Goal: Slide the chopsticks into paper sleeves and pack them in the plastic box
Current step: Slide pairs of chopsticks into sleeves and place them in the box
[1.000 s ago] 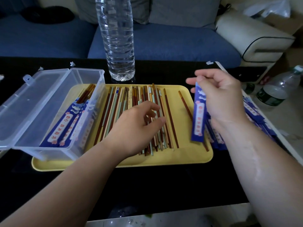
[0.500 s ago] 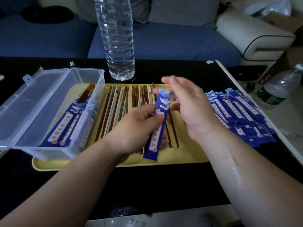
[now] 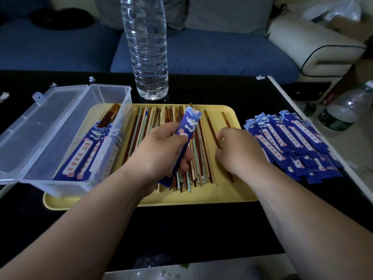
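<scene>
Left hand (image 3: 161, 152), at frame centre, grips one blue paper sleeve (image 3: 187, 126), which is tilted with its open end toward the top. Right hand (image 3: 237, 151), just beside it, pinches a brown chopstick (image 3: 210, 124) over the yellow tray (image 3: 201, 197). I see loose chopsticks (image 3: 145, 126) spread across the tray centre. Plastic box (image 3: 113, 98), lid open, sits at left on the tray edge and holds sleeved pairs (image 3: 80, 160). Spare sleeves (image 3: 292, 142) are piled at right.
</scene>
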